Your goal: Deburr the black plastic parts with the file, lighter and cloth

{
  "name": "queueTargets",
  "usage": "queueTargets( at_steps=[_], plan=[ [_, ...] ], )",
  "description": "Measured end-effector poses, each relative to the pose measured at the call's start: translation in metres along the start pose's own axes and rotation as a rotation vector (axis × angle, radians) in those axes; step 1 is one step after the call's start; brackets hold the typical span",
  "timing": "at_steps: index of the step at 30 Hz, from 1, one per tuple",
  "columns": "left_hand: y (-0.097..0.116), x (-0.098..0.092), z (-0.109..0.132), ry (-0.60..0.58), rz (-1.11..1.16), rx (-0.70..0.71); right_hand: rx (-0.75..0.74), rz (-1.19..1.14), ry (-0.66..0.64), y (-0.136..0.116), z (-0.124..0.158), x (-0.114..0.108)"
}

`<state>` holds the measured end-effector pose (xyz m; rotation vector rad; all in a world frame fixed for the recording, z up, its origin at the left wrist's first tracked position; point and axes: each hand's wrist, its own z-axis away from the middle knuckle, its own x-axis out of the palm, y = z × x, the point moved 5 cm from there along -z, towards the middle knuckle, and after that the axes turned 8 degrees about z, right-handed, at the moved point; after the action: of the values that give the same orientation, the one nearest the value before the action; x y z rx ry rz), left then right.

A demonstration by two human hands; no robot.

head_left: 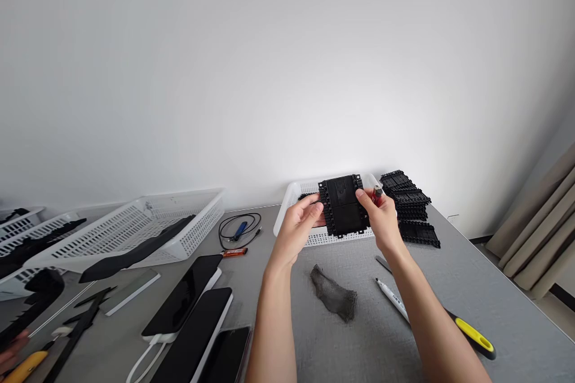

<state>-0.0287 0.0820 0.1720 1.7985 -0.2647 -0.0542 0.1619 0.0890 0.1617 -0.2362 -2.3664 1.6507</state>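
Note:
A black ribbed plastic panel (345, 203) with small tabs along its edges is held upright above the white basket. My left hand (299, 224) is closed on its left edge, thumb at the front and fingers partly behind. My right hand (381, 218) grips the right edge with the thumb on its face. A red lighter-like object (377, 193) with a dark top sticks up from that same hand. Behind the panel stands the white perforated basket (290, 191), with dark pieces partly hidden inside. Below the hands lies a crumpled dark mesh cloth (333, 294).
Similar black panels (408, 203) are stacked at right. A white marker (392, 299) and a yellow-black handled tool (471, 335) lie by my right forearm. Phones (188, 296), an orange lighter (234, 252) and a cable (224, 224) lie left. A co-worker's hand (13, 350) shows at lower left.

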Motion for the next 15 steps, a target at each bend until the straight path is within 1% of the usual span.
queueTargets(
  at_steps=[6, 9, 15],
  plan=[
    [-0.0035, -0.0010, 0.0017, 0.056, -0.063, -0.056, 0.026, 0.046, -0.053, 0.0029, 0.0008, 0.0021],
    [-0.0033, 0.0010, 0.0021, 0.046, -0.068, -0.076, 0.025, 0.061, -0.075, 0.0044, 0.0008, 0.0040],
    [0.0016, 0.0023, 0.0013, 0.045, -0.042, -0.047, 0.023, 0.087, -0.088, 0.0042, 0.0007, 0.0019]
  ],
)
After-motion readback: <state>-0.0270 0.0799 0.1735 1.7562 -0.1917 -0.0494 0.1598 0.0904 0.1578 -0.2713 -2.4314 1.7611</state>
